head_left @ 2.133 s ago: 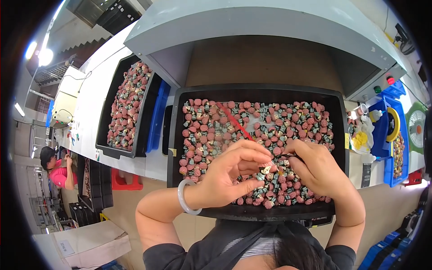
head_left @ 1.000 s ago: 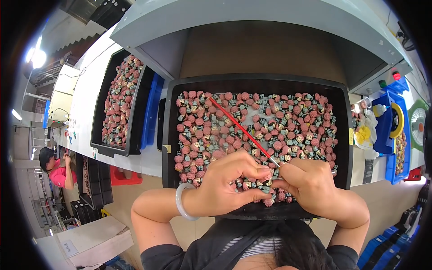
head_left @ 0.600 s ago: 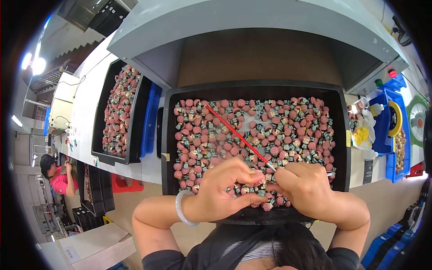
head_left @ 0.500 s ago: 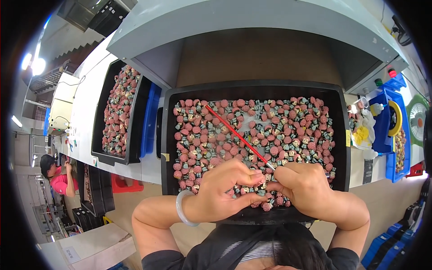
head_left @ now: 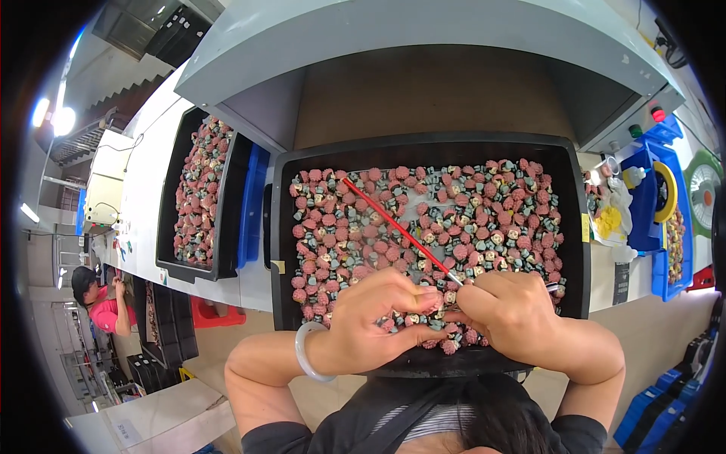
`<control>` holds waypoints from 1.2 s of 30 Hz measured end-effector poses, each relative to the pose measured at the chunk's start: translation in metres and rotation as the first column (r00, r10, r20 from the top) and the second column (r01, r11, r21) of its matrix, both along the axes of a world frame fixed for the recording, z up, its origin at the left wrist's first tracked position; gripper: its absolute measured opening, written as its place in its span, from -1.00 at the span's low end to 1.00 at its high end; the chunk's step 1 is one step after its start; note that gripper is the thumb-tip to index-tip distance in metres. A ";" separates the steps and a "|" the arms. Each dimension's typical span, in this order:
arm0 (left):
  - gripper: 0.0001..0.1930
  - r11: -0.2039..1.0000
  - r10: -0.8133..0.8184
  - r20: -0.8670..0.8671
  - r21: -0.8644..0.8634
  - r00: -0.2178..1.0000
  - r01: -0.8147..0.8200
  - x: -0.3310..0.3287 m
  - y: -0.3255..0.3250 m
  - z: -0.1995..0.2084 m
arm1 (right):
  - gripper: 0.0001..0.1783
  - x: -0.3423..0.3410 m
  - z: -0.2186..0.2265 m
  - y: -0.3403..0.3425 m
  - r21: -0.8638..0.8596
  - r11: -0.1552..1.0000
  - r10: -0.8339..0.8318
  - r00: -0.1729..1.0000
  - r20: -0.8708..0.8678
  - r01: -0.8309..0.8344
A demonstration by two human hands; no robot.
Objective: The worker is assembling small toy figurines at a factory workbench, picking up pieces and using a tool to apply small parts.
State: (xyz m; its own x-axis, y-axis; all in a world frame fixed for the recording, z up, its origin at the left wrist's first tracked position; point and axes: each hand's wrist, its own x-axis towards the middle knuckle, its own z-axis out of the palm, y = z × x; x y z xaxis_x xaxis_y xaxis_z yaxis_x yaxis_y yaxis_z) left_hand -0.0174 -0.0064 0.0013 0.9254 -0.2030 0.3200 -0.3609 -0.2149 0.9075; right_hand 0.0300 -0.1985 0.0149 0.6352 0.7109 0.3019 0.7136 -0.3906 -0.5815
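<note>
My left hand (head_left: 386, 310) is closed, its thumb and fingers pinching a small pink-topped figure (head_left: 429, 301). Close beside it, my right hand (head_left: 508, 314) is curled shut, with its thumb reaching toward the figure. A slim red stick with a silvery end (head_left: 397, 225), like a brush handle, runs from the right hand's fingers up and left over the pieces; its other end is hidden in the fist. A small shiny end (head_left: 556, 288) shows past the right knuckles. Both hands are over the near edge of a black tray (head_left: 423, 141) full of pink-and-grey figure pieces (head_left: 522, 200).
A grey open-fronted housing (head_left: 423, 38) stands behind the tray. At left is another filled black tray (head_left: 227, 265) next to a blue bin (head_left: 252, 204). Blue bins (head_left: 643, 216), a bottle (head_left: 634, 176) and a green fan (head_left: 703, 193) are at right. Farther left, a person (head_left: 110, 306) sits working.
Both hands keep nearly the same place and grip. My right hand has turned slightly, and a shiny end now shows past its knuckles. The red stick has hardly shifted.
</note>
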 end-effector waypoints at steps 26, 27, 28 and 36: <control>-0.63 1.000 -0.030 0.006 0.009 1.000 0.030 -0.001 0.001 0.001 | -0.70 -0.001 -0.007 -0.001 0.027 1.000 0.013 0.985 -0.171 -0.008; -0.64 1.000 -0.012 0.011 0.003 1.000 0.012 0.000 0.000 0.001 | -0.70 -0.001 -0.007 -0.001 0.026 1.000 0.012 0.986 -0.165 -0.007; -0.64 1.000 -0.011 0.009 0.004 1.000 0.011 0.001 0.000 0.001 | -0.70 0.000 -0.006 -0.001 0.027 1.000 0.012 0.986 -0.167 -0.007; -0.64 1.000 0.006 0.023 0.021 1.000 -0.006 0.001 0.000 0.001 | -0.69 0.001 -0.005 0.000 0.014 1.000 0.004 0.994 -0.113 -0.003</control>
